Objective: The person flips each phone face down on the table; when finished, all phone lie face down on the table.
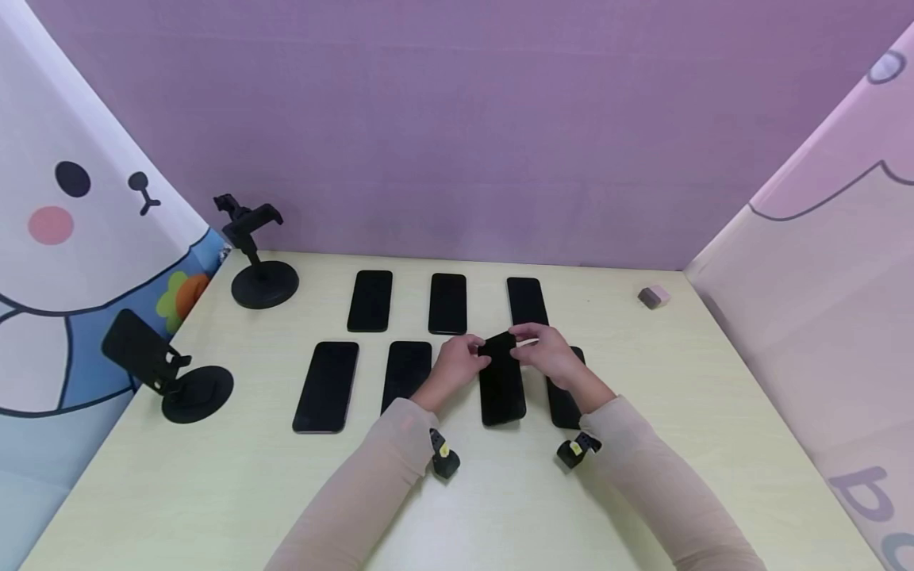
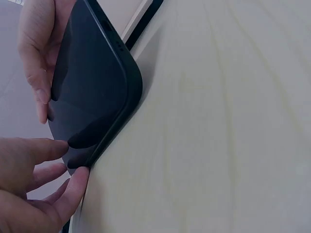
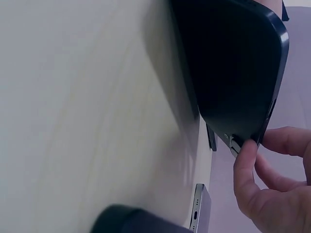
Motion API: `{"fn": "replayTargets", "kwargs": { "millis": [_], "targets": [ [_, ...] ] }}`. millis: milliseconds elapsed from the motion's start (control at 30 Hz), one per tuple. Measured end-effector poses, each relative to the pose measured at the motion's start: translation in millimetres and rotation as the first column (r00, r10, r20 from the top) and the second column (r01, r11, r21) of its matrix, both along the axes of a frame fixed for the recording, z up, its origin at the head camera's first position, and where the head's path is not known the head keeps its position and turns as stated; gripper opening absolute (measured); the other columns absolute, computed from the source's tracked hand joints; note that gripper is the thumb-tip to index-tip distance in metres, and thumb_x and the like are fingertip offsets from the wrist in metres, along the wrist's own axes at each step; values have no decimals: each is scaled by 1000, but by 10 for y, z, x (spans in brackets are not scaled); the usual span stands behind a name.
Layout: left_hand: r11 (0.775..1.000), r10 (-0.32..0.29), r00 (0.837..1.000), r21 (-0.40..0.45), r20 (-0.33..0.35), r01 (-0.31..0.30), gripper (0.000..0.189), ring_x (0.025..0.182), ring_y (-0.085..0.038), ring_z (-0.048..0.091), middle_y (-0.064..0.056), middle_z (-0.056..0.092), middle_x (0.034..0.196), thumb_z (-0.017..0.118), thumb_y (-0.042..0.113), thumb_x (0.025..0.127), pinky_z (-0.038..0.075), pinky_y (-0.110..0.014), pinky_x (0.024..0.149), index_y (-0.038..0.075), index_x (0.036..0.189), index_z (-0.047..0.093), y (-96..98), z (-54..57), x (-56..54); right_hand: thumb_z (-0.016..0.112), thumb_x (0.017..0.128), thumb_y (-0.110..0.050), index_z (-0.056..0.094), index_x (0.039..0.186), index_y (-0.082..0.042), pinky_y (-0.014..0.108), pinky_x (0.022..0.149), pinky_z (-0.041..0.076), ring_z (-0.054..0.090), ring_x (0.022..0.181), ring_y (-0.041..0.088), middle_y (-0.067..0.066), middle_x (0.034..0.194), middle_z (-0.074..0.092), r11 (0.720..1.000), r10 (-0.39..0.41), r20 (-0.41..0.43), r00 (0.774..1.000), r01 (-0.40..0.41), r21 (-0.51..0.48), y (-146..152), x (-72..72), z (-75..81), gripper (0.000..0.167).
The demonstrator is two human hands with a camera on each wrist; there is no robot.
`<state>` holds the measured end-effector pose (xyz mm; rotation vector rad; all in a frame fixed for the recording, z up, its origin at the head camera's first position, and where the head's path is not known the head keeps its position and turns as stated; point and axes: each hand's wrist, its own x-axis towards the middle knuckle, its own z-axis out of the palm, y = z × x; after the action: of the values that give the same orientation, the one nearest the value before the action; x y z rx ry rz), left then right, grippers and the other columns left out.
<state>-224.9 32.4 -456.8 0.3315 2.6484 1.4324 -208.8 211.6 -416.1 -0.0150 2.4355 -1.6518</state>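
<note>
A black smartphone (image 1: 503, 392) is tilted, its far end raised above the table while its near end stays low. My left hand (image 1: 457, 363) pinches its left side near the raised end, thumb toward the screen; the left wrist view shows that hand (image 2: 41, 184) on the phone's edge (image 2: 104, 73). On the opposite side, my right hand (image 1: 551, 354) pinches the far right corner. From the right wrist, the phone's dark back (image 3: 233, 68) shows, and the right hand's fingertips (image 3: 247, 150) are beside the camera lens.
Several more black phones lie in two rows, including a near-left phone (image 1: 325, 387), a far-middle phone (image 1: 447, 304) and one partly under the right hand (image 1: 564, 404). Two black phone stands (image 1: 264, 284) (image 1: 197, 394) are at left. A small block (image 1: 653, 296) sits far right.
</note>
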Motion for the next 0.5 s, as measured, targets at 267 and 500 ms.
{"fn": "replayTargets", "kwargs": {
  "millis": [267,500],
  "targets": [
    [997,-13,1000,75,-17,14,31,91,-22,62,-11,68,99,72,11,87,49,-35,82,1,116,69,58,-9,10,55,94,4,52,130,12,35,83,53,59,103,31,28,127,52,1000,8,-27,1000,-9,-30,10,28,76,38],
    [981,0,1000,196,21,-4,35,98,-25,65,-14,68,110,71,11,88,51,-32,80,2,122,67,112,-16,43,48,95,7,52,130,12,34,84,53,59,102,29,27,124,53,995,6,-45,999,-10,-100,33,-7,4,36]
  ]
}}
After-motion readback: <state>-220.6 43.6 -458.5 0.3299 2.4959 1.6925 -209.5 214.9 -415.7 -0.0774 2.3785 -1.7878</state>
